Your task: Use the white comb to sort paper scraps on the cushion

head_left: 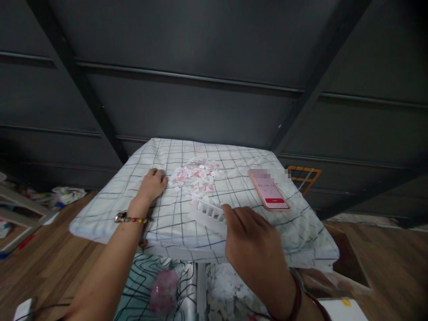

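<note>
On a table with a white checked cloth [234, 162], my left hand [152, 185] lies palm down with its fingers loosely out, holding nothing. Just right of its fingertips spreads a loose heap of small torn paper scraps [197, 174], white with pink and red marks. My right hand [252, 245] is closed on the end of a white slotted plastic piece [209, 214], which looks like a small basket or tray. That piece is low over the cloth at the near side of the scraps. My fingers hide its right end, and its exact kind is unclear.
A pink-cased phone [269, 189] with a lit screen lies on the right of the table. Below the near edge are a bag of whitish scraps [225, 285] and a pink bundle [163, 292]. A dark panelled wall [200, 111] stands behind the table.
</note>
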Available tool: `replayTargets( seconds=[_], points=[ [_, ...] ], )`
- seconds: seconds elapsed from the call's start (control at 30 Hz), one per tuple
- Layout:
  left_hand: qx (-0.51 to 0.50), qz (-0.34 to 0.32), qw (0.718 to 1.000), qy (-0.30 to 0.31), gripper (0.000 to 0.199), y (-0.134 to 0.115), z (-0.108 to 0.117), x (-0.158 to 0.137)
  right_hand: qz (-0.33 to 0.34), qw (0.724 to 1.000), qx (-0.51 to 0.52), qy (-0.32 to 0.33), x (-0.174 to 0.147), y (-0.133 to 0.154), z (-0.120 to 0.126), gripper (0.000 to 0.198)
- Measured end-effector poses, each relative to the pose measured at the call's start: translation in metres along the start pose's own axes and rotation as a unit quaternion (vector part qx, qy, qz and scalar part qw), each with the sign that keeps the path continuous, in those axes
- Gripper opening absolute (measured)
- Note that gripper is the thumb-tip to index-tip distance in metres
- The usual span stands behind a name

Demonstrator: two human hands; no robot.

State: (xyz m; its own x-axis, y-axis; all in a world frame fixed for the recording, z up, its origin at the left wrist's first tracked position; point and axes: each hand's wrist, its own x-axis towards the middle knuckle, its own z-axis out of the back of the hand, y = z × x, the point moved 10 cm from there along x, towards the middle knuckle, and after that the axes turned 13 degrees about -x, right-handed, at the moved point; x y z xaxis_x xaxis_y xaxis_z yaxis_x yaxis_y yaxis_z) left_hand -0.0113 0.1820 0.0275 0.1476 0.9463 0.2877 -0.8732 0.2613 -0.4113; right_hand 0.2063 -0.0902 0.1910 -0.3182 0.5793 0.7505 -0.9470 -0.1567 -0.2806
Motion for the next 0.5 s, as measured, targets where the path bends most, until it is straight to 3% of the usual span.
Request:
replayTargets(
  seconds=[0.23,0.5],
  points=[
    [-0.008,0.016,1.0,0.013,0.044,-0.001,-0.001,-0.002,0.025,0.998,-0.054,0.032,-0.015,-0.035,0.001,0.03],
    [-0.016,0.005,1.0,-0.001,0.042,0.001,0.0,-0.003,0.028,0.999,-0.013,0.031,-0.018,-0.018,-0.001,0.033]
  ],
)
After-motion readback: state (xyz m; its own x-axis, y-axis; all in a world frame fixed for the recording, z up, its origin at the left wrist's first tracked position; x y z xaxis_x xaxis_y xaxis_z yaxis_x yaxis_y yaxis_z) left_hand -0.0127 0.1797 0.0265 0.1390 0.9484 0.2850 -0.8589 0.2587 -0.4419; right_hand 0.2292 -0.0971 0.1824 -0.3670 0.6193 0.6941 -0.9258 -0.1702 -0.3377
